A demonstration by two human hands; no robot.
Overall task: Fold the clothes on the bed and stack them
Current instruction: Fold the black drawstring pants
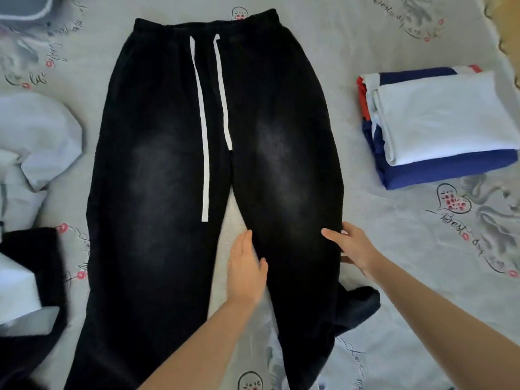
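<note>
Lying flat: faded black sweatpants [197, 164] w/ white drawcord; both hands [246, 271] [349, 246] open, pressing one leg.

Pale bedsheet [394, 249] with heart prints and script; grey-edged cushion [25, 8] top left.
</note>
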